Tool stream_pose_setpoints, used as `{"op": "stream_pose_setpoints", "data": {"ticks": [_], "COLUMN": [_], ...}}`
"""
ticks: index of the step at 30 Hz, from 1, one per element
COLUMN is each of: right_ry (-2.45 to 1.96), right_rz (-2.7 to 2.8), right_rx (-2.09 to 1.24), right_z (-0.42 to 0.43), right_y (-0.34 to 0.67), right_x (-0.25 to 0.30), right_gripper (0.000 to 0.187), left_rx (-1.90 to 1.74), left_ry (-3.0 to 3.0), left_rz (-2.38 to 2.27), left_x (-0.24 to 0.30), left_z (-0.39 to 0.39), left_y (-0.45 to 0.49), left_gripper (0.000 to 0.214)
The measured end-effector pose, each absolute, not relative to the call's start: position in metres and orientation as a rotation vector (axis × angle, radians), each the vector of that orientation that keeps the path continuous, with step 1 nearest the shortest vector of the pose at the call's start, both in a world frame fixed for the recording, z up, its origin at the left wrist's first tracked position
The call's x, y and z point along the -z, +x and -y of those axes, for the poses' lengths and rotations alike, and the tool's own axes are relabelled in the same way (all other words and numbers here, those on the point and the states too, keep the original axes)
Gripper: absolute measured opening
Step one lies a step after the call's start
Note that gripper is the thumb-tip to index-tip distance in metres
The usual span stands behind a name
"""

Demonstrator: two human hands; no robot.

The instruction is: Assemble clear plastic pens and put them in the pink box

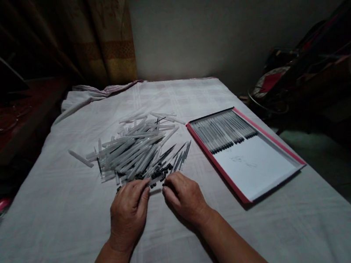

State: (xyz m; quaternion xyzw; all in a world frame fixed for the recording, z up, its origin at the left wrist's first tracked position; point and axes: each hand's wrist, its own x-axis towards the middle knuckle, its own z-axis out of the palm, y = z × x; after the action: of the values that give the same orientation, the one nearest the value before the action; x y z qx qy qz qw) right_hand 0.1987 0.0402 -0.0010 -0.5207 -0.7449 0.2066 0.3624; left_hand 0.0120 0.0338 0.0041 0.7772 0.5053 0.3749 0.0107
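A heap of clear plastic pen barrels (134, 149) lies on the white cloth in the middle of the table. Small black pen caps (161, 170) are scattered at its near edge. Both my hands rest on the cloth just in front of that heap. My left hand (129, 212) is closed, its fingertips pinching one clear pen barrel (153, 182) that lies crosswise. My right hand (184, 197) is also closed, fingertips pinched together at the other end of that barrel, near the black caps.
A flat white tray with a red rim (271, 180) lies to the right, a row of assembled pens (224, 130) filling its far half. A curtain (107, 35) and wall stand behind the table. Dark clutter (319, 68) sits right, a low wooden surface (17, 125) left.
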Motion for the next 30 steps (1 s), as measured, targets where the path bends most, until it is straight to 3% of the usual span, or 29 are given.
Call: {"op": "stream_pose_setpoints", "data": {"ticks": [4, 8, 11, 30], "right_ry": [-1.332, -1.159, -1.106, -0.920], "right_rz": [1.448, 0.966, 0.809, 0.470], "right_rx": [-0.906, -1.309, -1.486, -1.811], "right_z": [-0.041, -0.040, -0.039, -0.042], "right_y": [0.200, 0.202, 0.205, 0.209], "right_x": [0.002, -0.003, -0.008, -0.017], "right_gripper": [0.006, 0.026, 0.028, 0.027], "left_rx": [-1.180, -1.188, -1.177, -1.191], "left_ry": [2.417, 2.419, 2.434, 2.413], "left_rz": [-1.526, -1.504, -1.475, -1.378], "left_x": [-0.007, -0.008, -0.009, -0.008], "left_z": [-0.033, -0.033, -0.033, -0.031], "left_y": [0.013, 0.013, 0.013, 0.013], "left_gripper": [0.020, 0.020, 0.020, 0.023]}}
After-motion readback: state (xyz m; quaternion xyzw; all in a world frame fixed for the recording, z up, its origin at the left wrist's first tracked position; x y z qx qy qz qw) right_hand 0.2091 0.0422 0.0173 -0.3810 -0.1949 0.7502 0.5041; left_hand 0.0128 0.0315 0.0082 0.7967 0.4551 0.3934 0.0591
